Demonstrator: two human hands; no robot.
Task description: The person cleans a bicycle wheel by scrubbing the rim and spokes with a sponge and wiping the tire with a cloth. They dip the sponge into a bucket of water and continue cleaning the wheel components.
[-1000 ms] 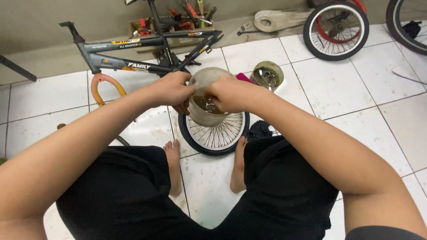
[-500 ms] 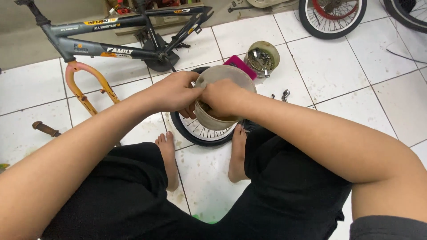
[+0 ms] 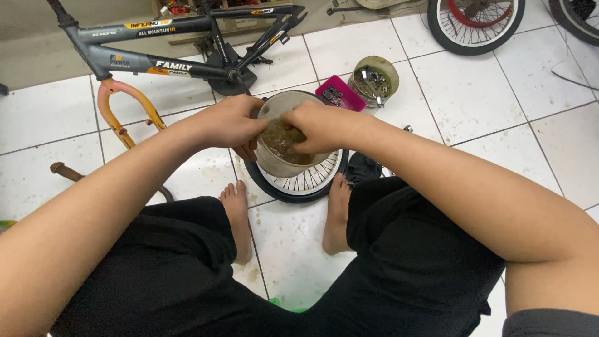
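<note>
Head view, looking straight down: the left hand is wrapped around the rim and side of a round pale tub, clenched on it and holding it up over a small spoked wheel that lies flat on the white tiled floor. The right hand dips into the tub from above, fingers curled down into brownish greasy stuff (whether they pinch anything inside, I cannot tell). Two bare feet sit just either side of the wheel, with black trousers below. Behind the tub, near it, lie a pink tray of small parts and a round tin of bolts. Farther back, a grey bicycle frame rests by the wall, an orange fork beside it, and another wheel top right.
</note>
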